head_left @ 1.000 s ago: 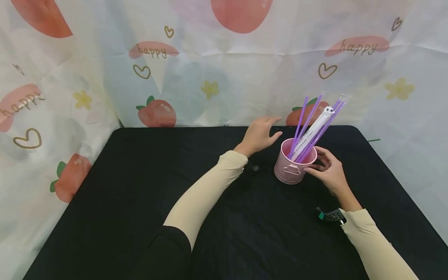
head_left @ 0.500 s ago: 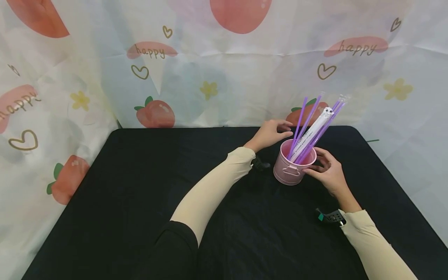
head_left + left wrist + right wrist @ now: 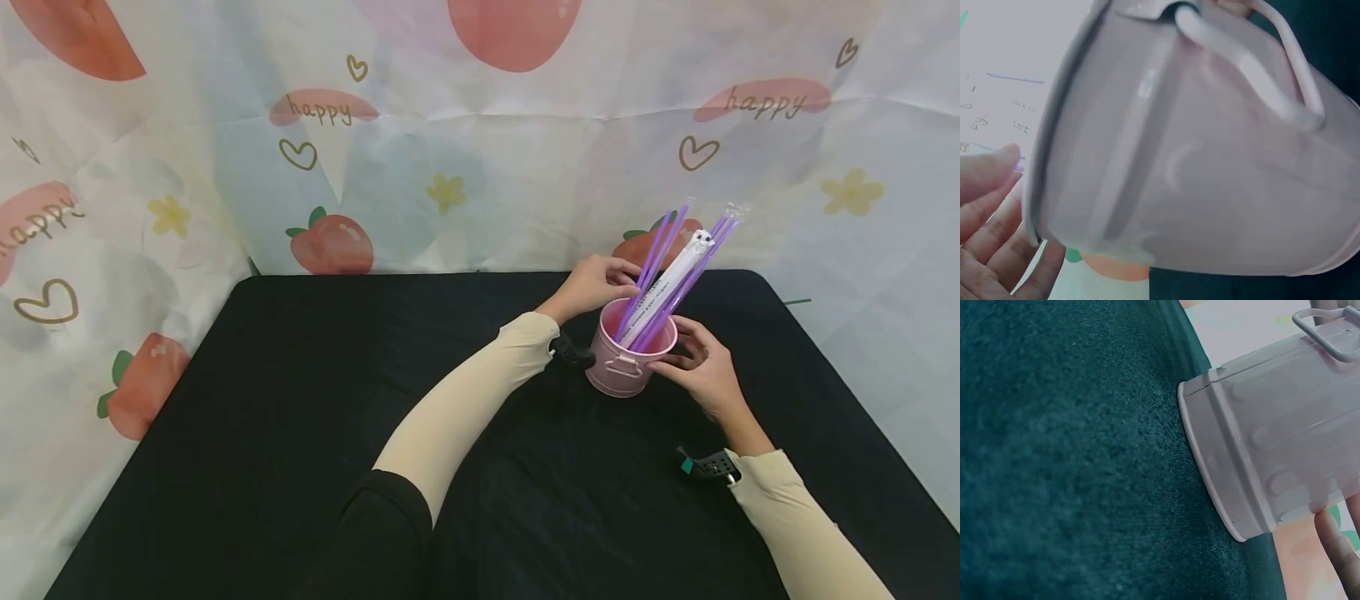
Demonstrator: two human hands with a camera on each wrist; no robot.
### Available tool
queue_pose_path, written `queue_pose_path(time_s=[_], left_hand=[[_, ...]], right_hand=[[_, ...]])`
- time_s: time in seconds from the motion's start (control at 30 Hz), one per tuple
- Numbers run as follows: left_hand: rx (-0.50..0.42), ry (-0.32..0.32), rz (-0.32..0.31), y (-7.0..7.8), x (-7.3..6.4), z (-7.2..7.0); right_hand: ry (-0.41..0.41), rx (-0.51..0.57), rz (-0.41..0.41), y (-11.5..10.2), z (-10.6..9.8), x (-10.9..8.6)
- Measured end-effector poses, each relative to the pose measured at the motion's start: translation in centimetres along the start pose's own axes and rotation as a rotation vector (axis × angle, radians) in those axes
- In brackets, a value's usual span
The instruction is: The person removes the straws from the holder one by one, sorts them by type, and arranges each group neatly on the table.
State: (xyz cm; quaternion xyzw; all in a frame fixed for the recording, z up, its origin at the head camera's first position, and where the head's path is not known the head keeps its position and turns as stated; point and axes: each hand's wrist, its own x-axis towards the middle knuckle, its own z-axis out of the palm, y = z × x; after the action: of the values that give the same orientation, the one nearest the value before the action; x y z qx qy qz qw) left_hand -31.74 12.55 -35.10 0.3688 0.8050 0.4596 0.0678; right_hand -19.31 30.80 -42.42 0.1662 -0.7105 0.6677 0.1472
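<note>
A pink metal bucket [image 3: 618,385] with a small side handle stands upright on the black table. Several purple straws [image 3: 702,265], some in clear wrappers, lean to the right in it beside a white wrapped stick with printing [image 3: 666,287]. My left hand [image 3: 595,283] is above the rim's left side, thumb and fingers pinching the leftmost purple straw. In the left wrist view, the bucket wall [image 3: 1210,175] covers much of the scene and partly hides those fingers. My right hand [image 3: 703,364] holds the bucket's right side near the rim; two fingertips [image 3: 1329,531] show beside it.
A black-covered table [image 3: 315,400] spreads below, its back edge just behind the bucket. Behind and to the left hangs a white printed cloth [image 3: 510,192] with peaches and hearts. Dark straps [image 3: 572,352] are at both wrists.
My left hand has moved right to the straws, its fingers closing in. The leftmost straw has tipped right at its top. My right hand stays on the bucket.
</note>
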Motion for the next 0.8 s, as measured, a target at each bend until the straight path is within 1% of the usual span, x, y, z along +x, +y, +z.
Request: queue_pose_path(time_s=[0.2, 0.3, 0.5, 0.67, 0.8], left_hand=[[-0.012, 0.018, -0.006, 0.04, 0.09, 0.32], [0.005, 0.028, -0.02, -0.02, 0.17, 0.46], [0.004, 0.062, -0.028, -0.02, 0.12, 0.74], [-0.028, 0.094, -0.026, 0.12, -0.17, 0.71], [-0.082, 0.119, -0.047, 0.19, -0.34, 0.62]], right_hand=[[0.0, -0.009, 0.0, 0.0, 0.02, 0.0], [0.0, -0.019, -0.003, -0.01, 0.02, 0.04], [-0.003, -0.022, -0.007, 0.03, -0.04, 0.08], [-0.001, -0.028, -0.011, 0.08, -0.09, 0.1], [0.001, -0.026, -0.011, 0.09, -0.12, 0.13]])
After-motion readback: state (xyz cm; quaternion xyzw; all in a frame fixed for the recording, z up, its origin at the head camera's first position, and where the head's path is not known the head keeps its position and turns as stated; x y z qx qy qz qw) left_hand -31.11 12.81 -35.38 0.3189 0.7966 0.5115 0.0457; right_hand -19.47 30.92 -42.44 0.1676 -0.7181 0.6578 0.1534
